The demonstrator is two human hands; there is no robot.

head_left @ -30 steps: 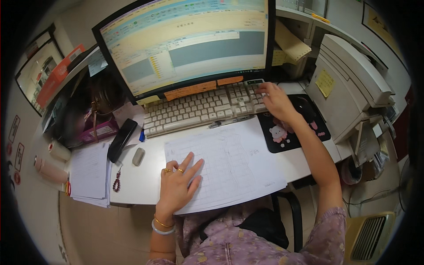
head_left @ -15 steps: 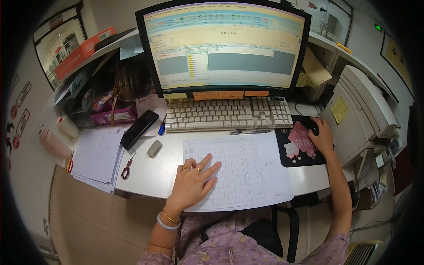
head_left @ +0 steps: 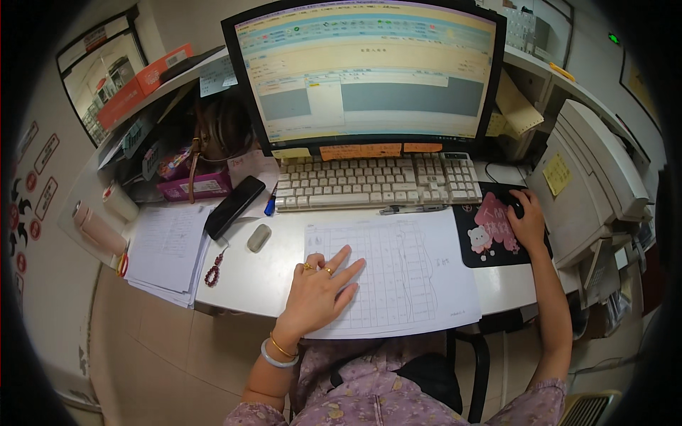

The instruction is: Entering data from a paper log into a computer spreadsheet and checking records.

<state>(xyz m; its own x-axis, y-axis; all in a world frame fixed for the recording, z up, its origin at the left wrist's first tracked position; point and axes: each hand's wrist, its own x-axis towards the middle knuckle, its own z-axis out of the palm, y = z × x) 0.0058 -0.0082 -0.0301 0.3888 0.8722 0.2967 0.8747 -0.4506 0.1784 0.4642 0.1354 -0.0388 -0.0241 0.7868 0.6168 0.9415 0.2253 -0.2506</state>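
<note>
My left hand rests on a paper form printed with a table, its index and middle fingers stretched out and spread. Rings are on its fingers, and bracelets circle the wrist. Over on the right, my right hand is curved around a black computer mouse, which it partly covers. The mouse sits on a black mouse pad with a pink picture and a white cartoon bear. Beyond the form lies a pale keyboard, with a pen along its near edge. A lit monitor stands behind it.
Left of the form are a grey oval object, a beaded string, a black phone and a paper stack. A pink bottle stands farther left. A printer-like machine borders the mouse pad.
The whole view has shifted slightly, so things sit a little farther right. On the screen, the list with yellow marks has shrunk to one entry. Both hands keep their places.
</note>
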